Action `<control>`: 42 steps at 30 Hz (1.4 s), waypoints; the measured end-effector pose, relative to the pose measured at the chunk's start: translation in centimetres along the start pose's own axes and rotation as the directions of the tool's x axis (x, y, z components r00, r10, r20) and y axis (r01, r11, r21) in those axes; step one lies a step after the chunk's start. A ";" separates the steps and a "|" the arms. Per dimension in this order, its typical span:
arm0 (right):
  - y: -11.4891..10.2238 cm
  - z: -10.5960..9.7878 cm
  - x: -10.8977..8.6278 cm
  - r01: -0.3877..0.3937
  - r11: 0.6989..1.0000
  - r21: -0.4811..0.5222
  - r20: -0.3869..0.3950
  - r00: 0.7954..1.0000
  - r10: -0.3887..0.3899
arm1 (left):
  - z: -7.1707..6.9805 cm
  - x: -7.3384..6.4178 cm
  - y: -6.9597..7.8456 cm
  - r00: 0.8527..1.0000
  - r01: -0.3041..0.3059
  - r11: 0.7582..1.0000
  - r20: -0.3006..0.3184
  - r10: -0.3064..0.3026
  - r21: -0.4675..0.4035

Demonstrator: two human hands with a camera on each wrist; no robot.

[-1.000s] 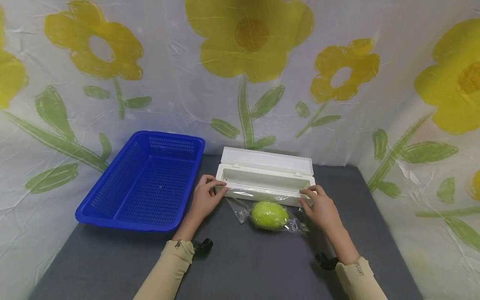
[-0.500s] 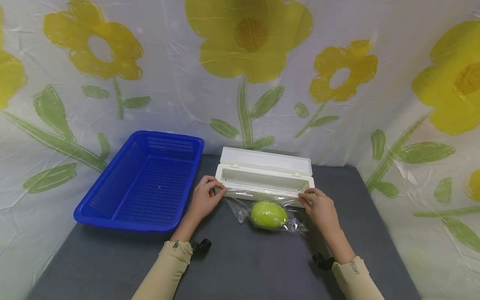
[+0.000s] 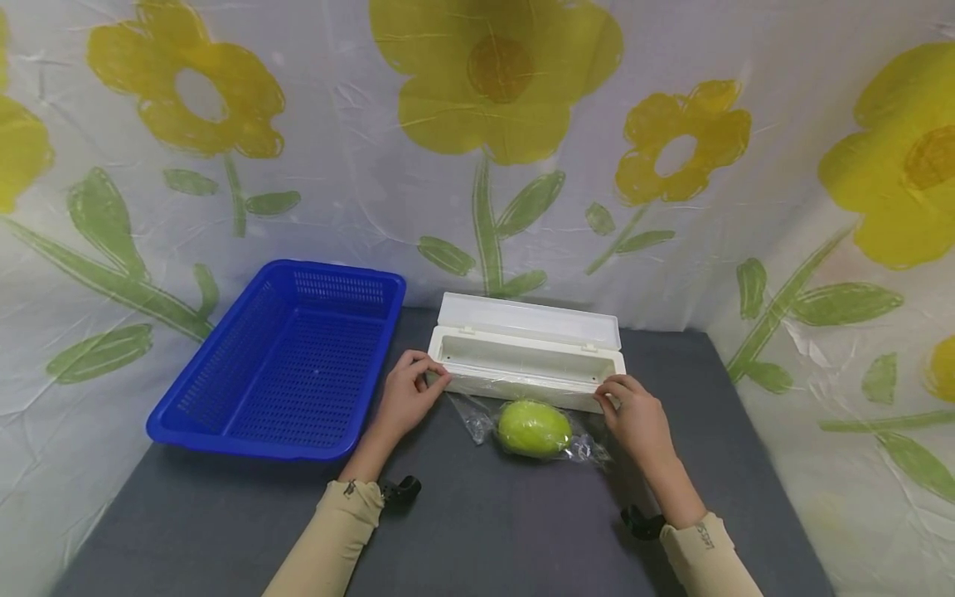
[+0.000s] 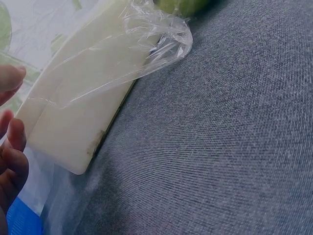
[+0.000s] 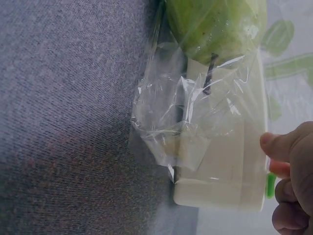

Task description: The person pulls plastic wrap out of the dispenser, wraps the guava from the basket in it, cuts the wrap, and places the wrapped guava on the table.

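A white plastic wrap dispenser box (image 3: 530,365) lies on the table with its lid (image 3: 530,319) swung back. Clear plastic wrap (image 5: 195,122) runs from its front edge to an oval green fruit (image 3: 534,429) with a thin dark stem. Wrap covers the fruit and bunches in loose crumples at both ends. My left hand (image 3: 406,398) pinches the wrap at the box's front left corner. At the front right corner, the thumb and forefinger of my right hand (image 3: 637,419) pinch the film's other side. A small green part (image 5: 270,186) shows on the box beside the right fingers.
To the left stands a deep blue plastic basket (image 3: 373,373) with slotted walls, close beside my left forearm. A grey cloth (image 3: 477,531) covers the table. Behind it hangs a white sheet (image 3: 328,207) printed with yellow flowers.
The wrap between my hands has dropped from slightly raised to close against the box's front. My right hand has shifted only slightly; the left hand, fruit and basket stay in place.
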State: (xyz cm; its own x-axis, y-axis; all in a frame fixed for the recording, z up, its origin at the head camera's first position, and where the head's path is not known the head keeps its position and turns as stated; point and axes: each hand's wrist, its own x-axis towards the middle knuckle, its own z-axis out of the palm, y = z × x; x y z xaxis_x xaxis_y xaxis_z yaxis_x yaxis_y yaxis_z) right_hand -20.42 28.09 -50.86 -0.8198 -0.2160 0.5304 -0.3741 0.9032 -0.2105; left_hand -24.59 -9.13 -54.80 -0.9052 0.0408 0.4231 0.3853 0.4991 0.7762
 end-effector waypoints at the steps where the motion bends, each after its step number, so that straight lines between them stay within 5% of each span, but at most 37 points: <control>1: 0.0 0.0 -0.1 0.003 1.000 0.000 0.007 1.000 -0.003 | 0.0 0.0 0.0 1.000 0.001 1.000 -0.001 -0.001 -0.002; 16: 0.5 0.1 -0.8 0.105 0.994 0.018 -0.022 0.994 -0.104 | 0.0 -0.3 -0.1 1.000 0.030 0.999 0.000 -0.030 -0.015; 29: 0.2 -1.1 -0.3 -0.062 0.998 0.021 0.217 0.975 0.056 | 0.1 -0.2 -0.1 1.000 -0.003 0.999 0.009 0.003 -0.047; 42: 0.7 -2.2 0.2 -0.138 0.984 0.109 0.354 0.931 0.092 | -0.5 0.3 0.6 0.995 0.082 0.979 0.066 -0.071 -0.189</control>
State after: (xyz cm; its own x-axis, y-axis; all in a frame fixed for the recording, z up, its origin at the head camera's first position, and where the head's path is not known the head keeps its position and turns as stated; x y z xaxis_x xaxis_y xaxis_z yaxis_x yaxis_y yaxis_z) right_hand -19.89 29.54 -49.07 -0.9507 -0.2496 0.1839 -0.3022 0.8783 -0.3704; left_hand -24.55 -9.26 -53.94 -0.9401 0.0620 0.3353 0.3365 0.3281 0.8827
